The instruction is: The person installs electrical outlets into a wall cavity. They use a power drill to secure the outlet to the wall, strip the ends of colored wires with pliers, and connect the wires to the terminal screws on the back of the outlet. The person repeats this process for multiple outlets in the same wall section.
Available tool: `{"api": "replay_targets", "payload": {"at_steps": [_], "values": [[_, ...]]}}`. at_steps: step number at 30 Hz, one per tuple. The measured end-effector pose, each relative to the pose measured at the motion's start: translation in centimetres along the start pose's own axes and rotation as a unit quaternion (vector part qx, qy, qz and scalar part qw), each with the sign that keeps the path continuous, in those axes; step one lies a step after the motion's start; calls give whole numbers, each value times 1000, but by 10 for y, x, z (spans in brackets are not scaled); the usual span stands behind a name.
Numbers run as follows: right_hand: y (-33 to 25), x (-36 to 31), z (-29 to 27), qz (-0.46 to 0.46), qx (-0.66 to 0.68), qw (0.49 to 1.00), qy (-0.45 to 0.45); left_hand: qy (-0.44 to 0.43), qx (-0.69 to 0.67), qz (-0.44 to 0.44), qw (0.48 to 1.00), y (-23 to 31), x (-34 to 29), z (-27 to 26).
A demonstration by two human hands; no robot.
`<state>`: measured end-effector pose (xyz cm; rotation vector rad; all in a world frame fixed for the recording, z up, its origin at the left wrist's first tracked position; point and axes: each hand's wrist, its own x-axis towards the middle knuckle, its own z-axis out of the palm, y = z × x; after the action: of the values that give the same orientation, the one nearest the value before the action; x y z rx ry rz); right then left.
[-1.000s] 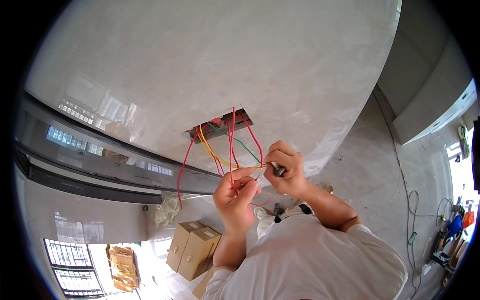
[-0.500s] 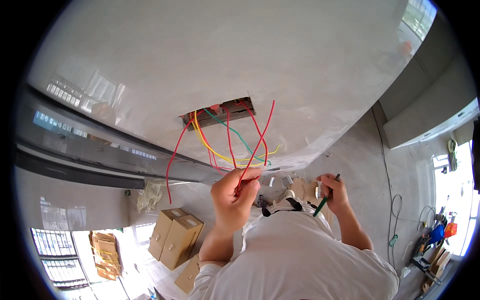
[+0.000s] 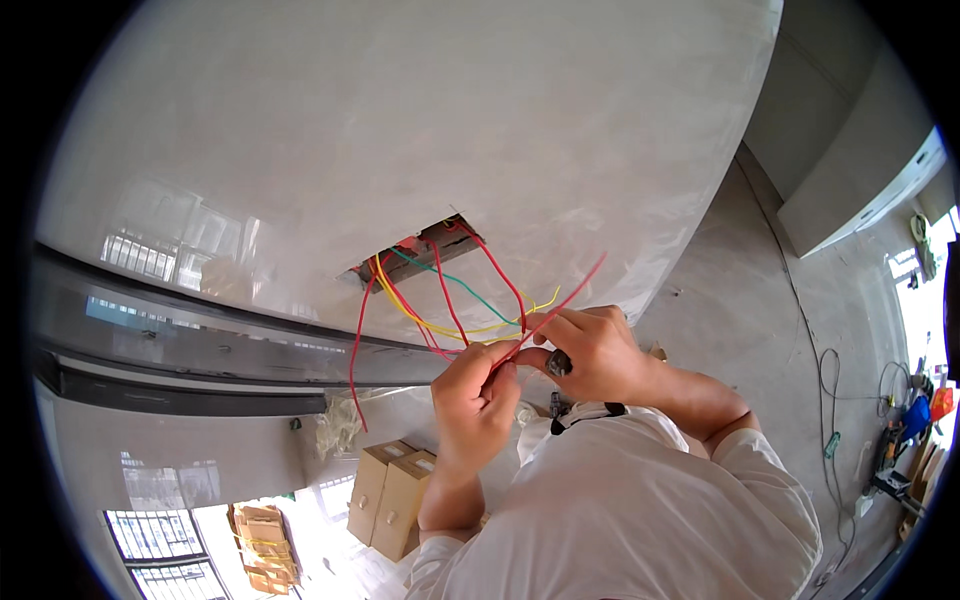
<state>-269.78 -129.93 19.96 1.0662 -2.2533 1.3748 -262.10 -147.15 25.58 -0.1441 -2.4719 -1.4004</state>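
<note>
My left hand (image 3: 474, 405) is closed in a pinch on the red wires (image 3: 510, 277), just below the cut-out. Close against it on the right, my right hand (image 3: 598, 350) has its fingers bent at the wires. A slim dark tool (image 3: 560, 363) is held in that hand, with only its blunt round end showing. One red wire end sticks up above my right fingers. Out of the rectangular wall cut-out (image 3: 430, 247) come several red wires, a yellow wire (image 3: 432, 322) and a green wire (image 3: 462, 283). Another red wire (image 3: 354, 352) hangs loose at the left.
Glossy light wall panel (image 3: 560, 120) fills the upper view, with a dark metal frame (image 3: 250, 335) along its left. Cardboard boxes (image 3: 388, 500) stand at lower left. A cable (image 3: 822, 400) trails over the floor at right, near tools (image 3: 890, 465).
My right hand has come up and left from beside my waist, bringing the tool to the wires next to my left hand. My left hand keeps its pinch; the view has shifted.
</note>
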Motion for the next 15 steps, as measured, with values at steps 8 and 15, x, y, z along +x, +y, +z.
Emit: {"api": "replay_targets", "payload": {"at_steps": [8,15], "values": [[3,10,-12,-25,-14,996,-86,-74,51,76,993,2,17,-9],[10,8,-9,-37,48,998,-3,-121,-47,25,991,-1,35,-5]]}}
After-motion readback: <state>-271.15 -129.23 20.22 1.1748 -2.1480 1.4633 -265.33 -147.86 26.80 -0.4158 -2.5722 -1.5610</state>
